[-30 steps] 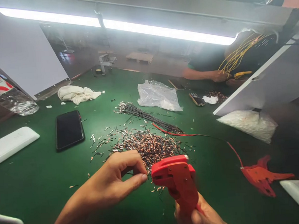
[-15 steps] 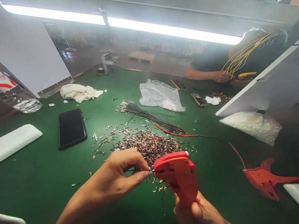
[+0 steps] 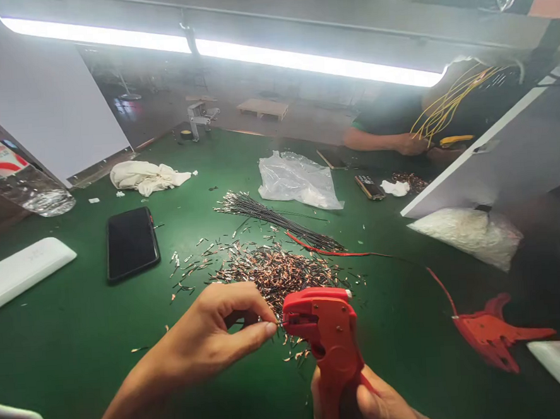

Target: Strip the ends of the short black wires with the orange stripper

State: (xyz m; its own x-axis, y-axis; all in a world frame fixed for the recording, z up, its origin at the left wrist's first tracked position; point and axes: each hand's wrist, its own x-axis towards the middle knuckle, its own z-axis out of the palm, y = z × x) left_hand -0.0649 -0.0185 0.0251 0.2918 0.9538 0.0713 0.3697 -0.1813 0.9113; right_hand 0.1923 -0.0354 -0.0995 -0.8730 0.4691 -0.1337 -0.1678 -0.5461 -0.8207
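My right hand (image 3: 362,400) is wrapped round the handle of a red wire stripper (image 3: 323,333), its jaws facing left. With thumb and forefinger, my left hand (image 3: 221,330) pinches a thin dark wire (image 3: 279,323), whose tip sits at the stripper's jaws. Most of that wire is hidden behind my fingers. Just beyond both hands lies a heap of cut wire scraps (image 3: 284,272), black and coppery. Behind the heap rests a bundle of black wires (image 3: 280,219) with pale ends, and a red strip (image 3: 315,250) lies across its lower end.
A phone (image 3: 131,245) and a white case (image 3: 25,272) lie left, near a bottle (image 3: 16,172). Behind are a cloth (image 3: 148,176) and a plastic bag (image 3: 297,180). At right lies a second red stripper (image 3: 496,332). Beyond the divider (image 3: 498,139), another person's hand (image 3: 413,143) holds yellow wires.
The stripper in my right hand has tilted more upright and shifted slightly left, and its jaws now meet the wire's tip. My left hand keeps its pinch.
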